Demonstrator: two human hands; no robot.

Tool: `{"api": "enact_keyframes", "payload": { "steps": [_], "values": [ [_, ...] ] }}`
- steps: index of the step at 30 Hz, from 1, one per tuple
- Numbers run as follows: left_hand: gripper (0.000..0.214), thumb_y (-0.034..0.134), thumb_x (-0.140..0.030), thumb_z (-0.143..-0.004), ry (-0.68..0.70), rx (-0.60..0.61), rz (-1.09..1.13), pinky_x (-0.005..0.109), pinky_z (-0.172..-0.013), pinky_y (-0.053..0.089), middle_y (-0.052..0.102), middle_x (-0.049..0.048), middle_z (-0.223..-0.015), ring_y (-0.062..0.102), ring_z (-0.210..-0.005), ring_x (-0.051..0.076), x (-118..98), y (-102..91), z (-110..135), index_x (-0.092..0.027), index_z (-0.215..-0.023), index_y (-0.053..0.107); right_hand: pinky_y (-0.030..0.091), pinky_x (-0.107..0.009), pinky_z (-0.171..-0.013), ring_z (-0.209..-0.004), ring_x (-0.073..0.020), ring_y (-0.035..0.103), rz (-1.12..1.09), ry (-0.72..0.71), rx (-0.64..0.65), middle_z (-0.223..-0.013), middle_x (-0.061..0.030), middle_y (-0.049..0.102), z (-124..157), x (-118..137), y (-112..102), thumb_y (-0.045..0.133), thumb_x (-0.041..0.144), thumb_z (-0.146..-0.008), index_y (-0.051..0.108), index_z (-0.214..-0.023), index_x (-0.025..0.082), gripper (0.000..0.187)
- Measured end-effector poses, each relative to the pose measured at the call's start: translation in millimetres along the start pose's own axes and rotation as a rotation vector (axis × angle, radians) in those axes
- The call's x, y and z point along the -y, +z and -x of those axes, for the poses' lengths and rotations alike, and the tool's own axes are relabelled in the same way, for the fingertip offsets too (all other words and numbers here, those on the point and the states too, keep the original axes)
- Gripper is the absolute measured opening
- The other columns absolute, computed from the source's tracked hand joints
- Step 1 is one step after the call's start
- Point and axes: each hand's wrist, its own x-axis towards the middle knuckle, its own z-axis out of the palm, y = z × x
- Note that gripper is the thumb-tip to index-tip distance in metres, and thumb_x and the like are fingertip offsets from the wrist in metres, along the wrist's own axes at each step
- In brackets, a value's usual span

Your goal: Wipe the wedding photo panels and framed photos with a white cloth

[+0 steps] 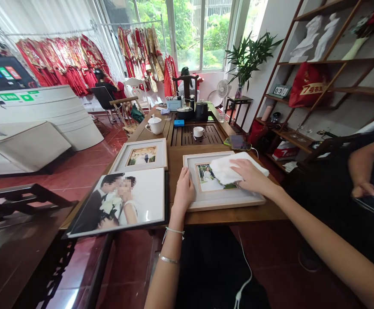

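Note:
A picture frame (224, 201) with a pale wooden border and a small wedding photo inside lies on the wooden table before me. My left hand (184, 189) grips its left edge, fingers closed along the side. On the glass, my right hand (249, 174) holds a fluffy white cloth (235, 165), which covers the right part of the photo and the frame's upper right corner. To the left rests a large wedding portrait (148, 197), and behind it a second, similar picture frame (119, 155). Neither of these is touched by my hands.
Beyond the frames stand a white teapot (155, 125), a white cup (199, 131) on a slatted tea tray (180, 139) and a black kettle (201, 110). A phone (241, 143) with a cable lies behind the cloth. At right, a seated person's hand (365, 189) holds a phone.

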Motion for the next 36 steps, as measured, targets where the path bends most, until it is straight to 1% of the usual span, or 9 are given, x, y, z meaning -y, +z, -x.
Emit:
{"api": "enact_keyframes", "payload": {
  "steps": [4,7,10,12,14,20,26,31,36],
  "values": [
    [0.048,0.04,-0.005,-0.082,-0.004,0.021,-0.012,0.044,-0.116,0.028,0.046,0.0141,-0.144,0.032,-0.14,0.025,1,-0.1,-1,-0.012,-0.127,0.053,0.026,-0.058,-0.106,-0.137,-0.0368,0.024,0.018,0.14,0.023,-0.153,-0.0118,0.031,-40,-12,6,0.05,0.017,-0.07,0.048,-0.136,0.019,0.066],
    [0.048,0.04,-0.004,-0.081,-0.009,0.027,-0.015,0.045,-0.116,0.027,0.046,0.0148,-0.144,0.032,-0.139,0.026,2,-0.3,-2,-0.012,-0.127,0.054,0.025,-0.063,-0.105,-0.138,-0.0364,0.024,0.029,0.219,0.033,-0.152,-0.0103,0.033,-61,-12,8,0.047,0.018,-0.075,0.044,-0.139,0.021,0.065],
    [0.048,0.04,-0.004,-0.081,-0.01,0.01,0.0,0.045,-0.116,0.027,0.047,0.0138,-0.143,0.033,-0.139,0.026,2,0.8,-2,-0.013,-0.126,0.054,0.018,-0.072,-0.102,-0.138,-0.0392,0.022,0.037,0.214,0.056,-0.151,-0.0098,0.034,-69,-5,9,0.045,0.015,-0.074,0.044,-0.139,0.021,0.066],
    [0.048,0.039,-0.004,-0.081,-0.02,0.006,-0.003,0.045,-0.116,0.028,0.047,0.0151,-0.143,0.033,-0.139,0.026,1,1.8,-2,-0.012,-0.126,0.054,0.014,-0.074,-0.102,-0.139,-0.0392,0.02,0.035,0.174,0.084,-0.151,-0.0085,0.034,-64,1,8,0.045,0.012,-0.071,0.045,-0.139,0.021,0.068],
    [0.048,0.039,-0.003,-0.081,-0.026,0.007,-0.011,0.045,-0.116,0.028,0.046,0.0165,-0.143,0.032,-0.139,0.027,1,2.6,-2,-0.01,-0.126,0.054,0.013,-0.071,-0.105,-0.14,-0.0355,0.021,0.025,0.114,0.12,-0.15,-0.0065,0.037,-51,10,6,0.046,0.011,-0.069,0.047,-0.137,0.022,0.069],
    [0.049,0.038,-0.003,-0.082,-0.027,0.027,-0.036,0.045,-0.116,0.027,0.044,0.0175,-0.144,0.031,-0.14,0.027,-4,1.3,-1,-0.009,-0.129,0.051,0.013,-0.063,-0.111,-0.14,-0.0307,0.025,-0.109,-0.121,0.21,-0.148,-0.0033,0.04,19,45,-16,0.045,0.008,-0.062,0.048,-0.136,0.024,0.077],
    [0.049,0.034,-0.004,-0.085,-0.067,0.062,-0.07,0.042,-0.117,0.027,0.04,0.0193,-0.147,0.028,-0.141,0.026,-7,-0.7,0,-0.005,-0.131,0.048,0.016,-0.056,-0.114,-0.14,-0.0256,0.027,-0.274,-0.13,0.264,-0.146,-0.0002,0.043,71,48,-47,0.04,0.003,-0.056,0.044,-0.14,0.026,0.087],
    [0.048,0.036,-0.004,-0.084,-0.08,0.064,-0.04,0.041,-0.118,0.024,0.042,0.0136,-0.147,0.028,-0.141,0.025,-6,-1.5,-1,-0.011,-0.13,0.05,0.022,-0.048,-0.115,-0.137,-0.0247,0.032,-0.243,-0.063,0.244,-0.144,-0.0033,0.046,71,31,-48,0.042,0.005,-0.065,0.046,-0.138,0.022,0.075],
    [0.049,0.036,-0.003,-0.084,-0.092,0.102,-0.079,0.042,-0.118,0.025,0.04,0.0193,-0.147,0.027,-0.141,0.027,-9,-3.5,-2,-0.004,-0.131,0.049,0.021,-0.058,-0.112,-0.138,-0.0285,0.03,-0.046,-0.033,0.133,-0.143,-0.001,0.048,31,12,-18,0.043,0.006,-0.06,0.05,-0.134,0.024,0.076]
  ]
}}
